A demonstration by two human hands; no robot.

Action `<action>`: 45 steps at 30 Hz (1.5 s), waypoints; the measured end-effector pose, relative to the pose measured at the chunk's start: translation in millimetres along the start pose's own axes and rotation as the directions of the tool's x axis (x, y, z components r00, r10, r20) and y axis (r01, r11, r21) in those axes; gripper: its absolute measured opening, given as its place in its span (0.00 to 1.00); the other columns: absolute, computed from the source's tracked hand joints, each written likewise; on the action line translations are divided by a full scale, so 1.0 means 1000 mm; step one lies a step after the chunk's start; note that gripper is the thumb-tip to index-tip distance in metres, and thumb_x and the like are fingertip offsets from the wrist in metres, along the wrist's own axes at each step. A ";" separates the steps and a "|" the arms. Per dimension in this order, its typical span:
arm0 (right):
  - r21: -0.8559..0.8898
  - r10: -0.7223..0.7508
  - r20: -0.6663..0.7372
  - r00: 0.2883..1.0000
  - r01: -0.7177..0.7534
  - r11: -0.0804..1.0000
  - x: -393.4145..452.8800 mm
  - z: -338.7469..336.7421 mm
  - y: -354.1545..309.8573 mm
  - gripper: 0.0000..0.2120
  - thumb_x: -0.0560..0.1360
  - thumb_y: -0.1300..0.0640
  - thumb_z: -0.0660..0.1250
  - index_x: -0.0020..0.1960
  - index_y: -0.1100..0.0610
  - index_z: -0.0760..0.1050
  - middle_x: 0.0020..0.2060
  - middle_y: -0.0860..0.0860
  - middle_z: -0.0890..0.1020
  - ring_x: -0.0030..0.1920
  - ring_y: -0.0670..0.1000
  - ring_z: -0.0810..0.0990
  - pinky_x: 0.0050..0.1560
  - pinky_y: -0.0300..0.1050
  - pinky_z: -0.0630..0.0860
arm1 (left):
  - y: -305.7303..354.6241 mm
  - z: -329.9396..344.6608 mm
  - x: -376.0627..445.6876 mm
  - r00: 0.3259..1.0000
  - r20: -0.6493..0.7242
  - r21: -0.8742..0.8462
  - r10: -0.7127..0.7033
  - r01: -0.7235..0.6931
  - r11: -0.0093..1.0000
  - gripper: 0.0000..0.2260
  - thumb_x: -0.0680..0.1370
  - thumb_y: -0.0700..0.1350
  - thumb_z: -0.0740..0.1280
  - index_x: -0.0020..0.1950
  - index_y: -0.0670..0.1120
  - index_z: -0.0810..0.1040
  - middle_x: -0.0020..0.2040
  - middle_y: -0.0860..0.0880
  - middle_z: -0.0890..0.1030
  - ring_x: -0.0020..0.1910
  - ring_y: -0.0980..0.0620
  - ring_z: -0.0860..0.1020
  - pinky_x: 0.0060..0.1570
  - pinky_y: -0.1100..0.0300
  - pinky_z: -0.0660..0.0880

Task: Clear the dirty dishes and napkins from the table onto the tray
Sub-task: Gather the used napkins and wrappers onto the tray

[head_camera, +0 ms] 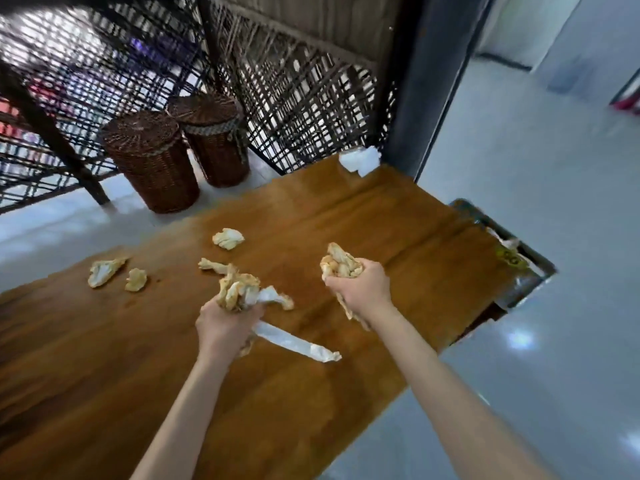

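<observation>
Left hand: the left hand (pixel 221 323) is clenched round a bunch of stained napkins (pixel 239 289), held just above the wooden table (pixel 104 375); loose ends stick out past the fist toward the far side.
White strip: a long white strip (pixel 294 342) trails from under the left fist, slanting right across the tabletop; whether it is paper or plastic cannot be told.
Right hand: the right hand (pixel 360 289) grips a second wad of soiled napkins (pixel 341 263), fingers curled tight round it, with an end hanging below the wrist.
Loose napkins, middle: one crumpled napkin (pixel 228 238) lies alone on the table beyond the left hand.
Loose napkins, left edge: two more scraps lie near the table's left edge, a larger flattened napkin (pixel 104 271) and a small crumpled ball (pixel 136 279) just beside it.
Far corner: a white crumpled tissue (pixel 360 160) sits at the table's far end by the lattice screen (pixel 311 88).
Right of table: part of a dark bin (pixel 519 271) shows beyond the table's right edge, contents unclear.
Floor beyond: two lidded wicker baskets (pixel 156 161) stand side by side on the pale floor.
</observation>
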State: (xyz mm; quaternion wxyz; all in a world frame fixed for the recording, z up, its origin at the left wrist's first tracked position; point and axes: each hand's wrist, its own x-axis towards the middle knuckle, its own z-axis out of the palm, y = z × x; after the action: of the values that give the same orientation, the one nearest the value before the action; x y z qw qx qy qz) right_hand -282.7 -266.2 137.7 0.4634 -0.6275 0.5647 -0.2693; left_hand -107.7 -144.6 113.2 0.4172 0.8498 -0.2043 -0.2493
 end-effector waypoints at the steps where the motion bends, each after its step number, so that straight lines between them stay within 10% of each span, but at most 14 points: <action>1: 0.004 0.001 -0.018 1.000 -0.001 1.000 0.005 -0.024 0.007 0.13 0.62 0.50 0.77 0.35 0.49 0.71 0.33 0.37 0.74 0.33 0.39 0.74 0.24 0.23 0.65 | 0.013 0.016 -0.008 1.000 0.000 -0.002 0.005 -0.005 1.000 0.08 0.65 0.48 0.77 0.36 0.50 0.78 0.33 0.52 0.80 0.35 0.50 0.78 0.35 0.57 0.73; 9: -0.027 0.035 -0.038 0.999 -0.036 0.999 0.053 -0.192 0.078 0.23 0.63 0.45 0.74 0.54 0.55 0.77 0.47 0.48 0.80 0.47 0.48 0.79 0.44 0.40 0.77 | 0.100 0.156 -0.069 1.000 -0.015 0.022 0.027 -0.027 0.999 0.08 0.67 0.49 0.73 0.32 0.51 0.76 0.30 0.53 0.77 0.29 0.57 0.73 0.25 0.63 0.64; 18: 0.019 0.079 -0.121 0.990 -0.077 0.997 0.125 -0.341 0.143 0.11 0.63 0.49 0.74 0.35 0.48 0.72 0.34 0.42 0.77 0.36 0.42 0.75 0.35 0.36 0.72 | 0.172 0.321 -0.097 0.994 0.105 -0.013 0.031 -0.030 0.999 0.09 0.62 0.49 0.76 0.38 0.49 0.79 0.35 0.50 0.80 0.36 0.49 0.78 0.35 0.56 0.74; 31: -0.026 0.148 -0.181 0.972 -0.155 0.988 0.331 -0.511 0.205 0.12 0.61 0.52 0.76 0.38 0.52 0.75 0.31 0.42 0.78 0.32 0.40 0.76 0.27 0.27 0.70 | 0.314 0.576 -0.055 0.976 0.205 -0.085 0.068 -0.052 0.995 0.09 0.66 0.44 0.77 0.40 0.48 0.78 0.37 0.49 0.80 0.36 0.49 0.77 0.32 0.58 0.72; 45: -0.053 0.120 0.104 0.987 -0.115 0.992 0.529 -0.590 0.274 0.10 0.64 0.54 0.75 0.35 0.50 0.73 0.29 0.45 0.77 0.30 0.41 0.76 0.23 0.31 0.69 | 0.369 0.763 -0.039 0.997 -0.064 -0.135 -0.045 0.036 0.990 0.11 0.64 0.46 0.77 0.35 0.55 0.76 0.34 0.59 0.79 0.35 0.59 0.77 0.29 0.65 0.68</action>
State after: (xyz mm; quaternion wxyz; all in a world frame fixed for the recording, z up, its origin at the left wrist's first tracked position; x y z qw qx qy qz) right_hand -801.4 -918.7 47.7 0.4934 -0.6174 0.5812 -0.1941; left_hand -643.0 -795.7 20.1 0.4744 0.8319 -0.1557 -0.2422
